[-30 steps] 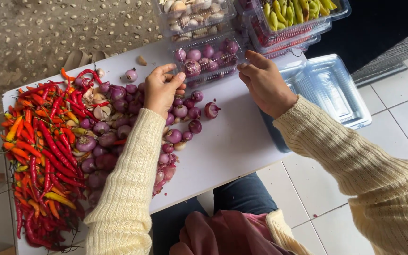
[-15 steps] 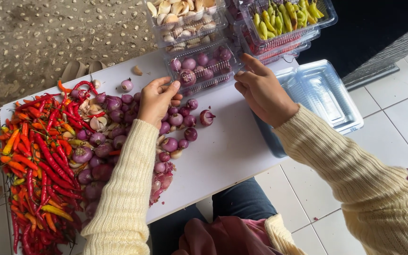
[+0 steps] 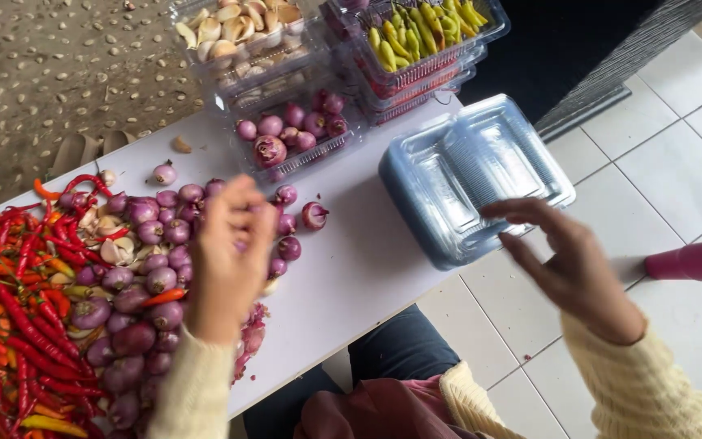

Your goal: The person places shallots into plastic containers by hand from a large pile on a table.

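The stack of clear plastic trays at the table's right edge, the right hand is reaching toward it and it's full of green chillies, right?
Not full: in the head view the stack of clear plastic trays is empty. The right hand does reach toward it.

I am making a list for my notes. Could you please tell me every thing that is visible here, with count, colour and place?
shallots: many, purple, heap on the table's left part
chillies: many, red and orange, far left
table: one, white
tray of shallots: one, clear, behind the heap
tray of garlic: one, clear, top middle
tray of green chillies: one, clear, top right
empty trays: a stack, clear, table's right edge
left hand: over the shallot heap, fingers bent
right hand: open, empty, beside the empty trays
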